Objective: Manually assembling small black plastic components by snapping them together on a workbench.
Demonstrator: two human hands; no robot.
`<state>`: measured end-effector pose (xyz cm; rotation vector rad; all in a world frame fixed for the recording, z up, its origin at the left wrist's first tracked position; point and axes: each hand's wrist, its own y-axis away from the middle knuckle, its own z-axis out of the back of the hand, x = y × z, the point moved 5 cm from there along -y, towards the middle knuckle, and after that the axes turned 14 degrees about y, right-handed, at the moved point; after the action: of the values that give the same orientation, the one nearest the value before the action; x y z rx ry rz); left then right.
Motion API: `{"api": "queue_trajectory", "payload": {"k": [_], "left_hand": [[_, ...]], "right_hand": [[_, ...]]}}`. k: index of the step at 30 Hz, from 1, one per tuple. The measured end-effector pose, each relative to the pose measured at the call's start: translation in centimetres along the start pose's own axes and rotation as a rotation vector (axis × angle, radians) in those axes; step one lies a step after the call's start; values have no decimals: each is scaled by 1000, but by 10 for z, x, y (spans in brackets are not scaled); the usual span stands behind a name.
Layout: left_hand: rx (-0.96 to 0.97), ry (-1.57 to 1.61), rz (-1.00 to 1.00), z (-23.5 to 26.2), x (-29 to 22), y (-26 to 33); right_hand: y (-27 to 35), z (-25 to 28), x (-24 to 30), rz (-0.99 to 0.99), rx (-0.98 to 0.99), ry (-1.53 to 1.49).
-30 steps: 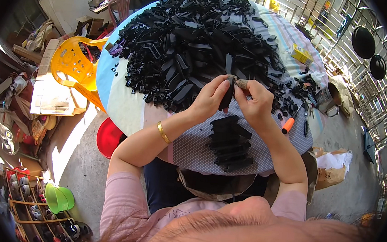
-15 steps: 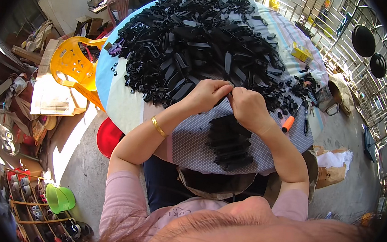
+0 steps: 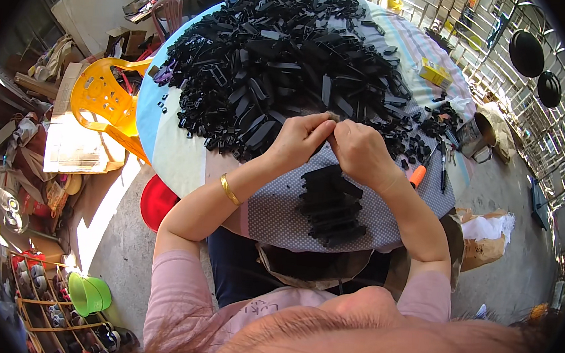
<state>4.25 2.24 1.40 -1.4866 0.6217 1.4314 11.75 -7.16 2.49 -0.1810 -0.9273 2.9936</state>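
My left hand [image 3: 301, 138] and my right hand [image 3: 362, 152] meet over the near part of the round table, thumbs and fingers pinched together. Between them is a black plastic piece, mostly hidden by my fingers; a dark bit shows under the left hand. Just below my hands lies a stack of long black plastic pieces [image 3: 330, 207], laid side by side on the dotted cloth [image 3: 269, 215]. Beyond my hands a big heap of loose black plastic parts [image 3: 285, 64] spreads over the table, with long flat pieces and small clips mixed.
Right of my hands lie an orange-handled tool [image 3: 418, 176], a black pen [image 3: 443, 172] and small black parts [image 3: 443, 119]. A metal mug [image 3: 477, 137] and a yellow box [image 3: 434, 73] stand near the right edge. A yellow chair [image 3: 106, 93] and red stool [image 3: 157, 203] flank the left side.
Both hands stay together at nearly the same spot, with the fingers slightly shifted around the piece. The whole view has moved a little; the stack looks unchanged.
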Motion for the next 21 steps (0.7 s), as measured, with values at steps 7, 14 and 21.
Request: {"api": "queue_trajectory", "payload": {"k": [7, 14, 21], "left_hand": [[142, 710, 273, -6, 26, -7], [13, 862, 467, 3, 32, -5], [123, 756, 292, -3, 21, -3]], "right_hand": [[14, 25, -82, -368, 307, -196], [33, -7, -117, -415, 561, -22], [15, 10, -101, -486, 141, -445]]}}
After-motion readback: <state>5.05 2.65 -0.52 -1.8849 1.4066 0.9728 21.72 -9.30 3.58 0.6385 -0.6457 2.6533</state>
